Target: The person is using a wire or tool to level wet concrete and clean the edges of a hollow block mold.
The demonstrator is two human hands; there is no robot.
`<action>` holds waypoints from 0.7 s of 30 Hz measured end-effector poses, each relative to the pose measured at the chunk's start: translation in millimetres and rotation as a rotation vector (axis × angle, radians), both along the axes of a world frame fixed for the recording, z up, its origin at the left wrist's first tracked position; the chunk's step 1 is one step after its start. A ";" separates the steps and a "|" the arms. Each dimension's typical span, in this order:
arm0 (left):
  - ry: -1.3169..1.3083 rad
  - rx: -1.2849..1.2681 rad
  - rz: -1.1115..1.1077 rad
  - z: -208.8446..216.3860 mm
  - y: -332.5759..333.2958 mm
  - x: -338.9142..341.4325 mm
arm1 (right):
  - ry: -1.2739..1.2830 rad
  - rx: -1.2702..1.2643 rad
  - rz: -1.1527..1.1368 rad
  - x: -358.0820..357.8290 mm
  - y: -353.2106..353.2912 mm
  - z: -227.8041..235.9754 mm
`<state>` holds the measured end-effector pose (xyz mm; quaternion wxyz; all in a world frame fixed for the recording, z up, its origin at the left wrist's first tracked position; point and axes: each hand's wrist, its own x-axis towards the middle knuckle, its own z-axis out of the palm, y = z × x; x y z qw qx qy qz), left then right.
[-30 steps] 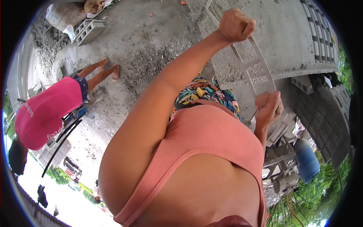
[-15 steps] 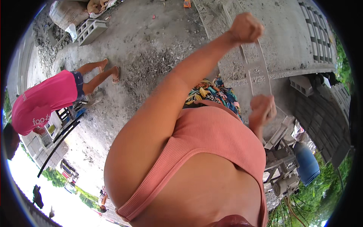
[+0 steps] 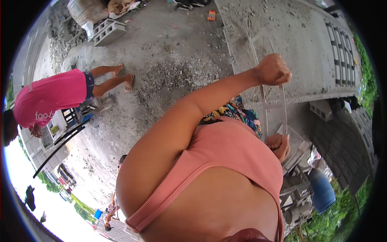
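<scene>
A long, pale, ladder-like frame with two thin rails and crossbars slants across in front of me on the right. My left hand is stretched forward, its fist closed around the rails partway along. Close to my body at the right side, my right hand is closed at the frame's near end, its fingers partly hidden. Beyond my left fist the far part of the frame lies over a grey concrete slab.
At left a person in a pink shirt bends over a stand. A hollow concrete block and a sack lie at the far left. Loose gravel covers the middle ground. A blue drum stands at right beside machinery.
Both hands have come back toward my body, and the frame has slid nearer with them. The gap between my fists is slightly smaller. At left, the person in pink stays bent over.
</scene>
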<state>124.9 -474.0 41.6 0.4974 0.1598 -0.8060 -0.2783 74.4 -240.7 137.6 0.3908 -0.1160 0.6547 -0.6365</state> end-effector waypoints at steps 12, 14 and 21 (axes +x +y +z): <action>0.159 0.315 0.278 14.8 -16.8 -19.7 | 0.341 -0.058 0.679 -86.2 -57.4 44.0; 0.184 0.381 0.328 14.7 -22.5 -27.7 | 0.335 -0.145 0.711 -102.1 -72.7 40.8; 0.182 0.444 0.549 16.4 -14.1 -37.0 | 0.862 -0.369 0.906 -156.6 -107.6 30.9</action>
